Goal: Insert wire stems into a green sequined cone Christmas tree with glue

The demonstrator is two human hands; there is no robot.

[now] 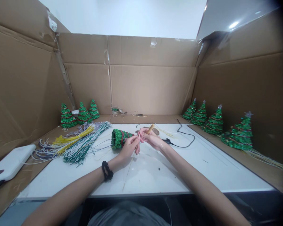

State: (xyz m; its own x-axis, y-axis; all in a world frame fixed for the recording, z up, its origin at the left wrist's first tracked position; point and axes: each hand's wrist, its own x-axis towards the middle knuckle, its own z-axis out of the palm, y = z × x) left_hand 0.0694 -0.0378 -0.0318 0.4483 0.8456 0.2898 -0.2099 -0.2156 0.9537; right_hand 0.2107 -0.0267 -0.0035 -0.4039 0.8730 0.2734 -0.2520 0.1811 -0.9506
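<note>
My left hand is closed in a pinch on a thin yellowish strand, whose lower end trails toward the front edge of the table. My right hand meets it fingertip to fingertip. A tool with a tan, wooden-looking handle sticks up out of the right hand; its tip is hidden. Just behind the left hand, a green beaded Christmas tree with red trim lies on its side, its open base facing left. Several thin wires stick out of that base.
Bundles of white and green strands and yellow strands lie at left, near a white device. Finished trees stand along both sides, including a star-topped tree. A black cable runs behind my right hand. Cardboard walls surround the table.
</note>
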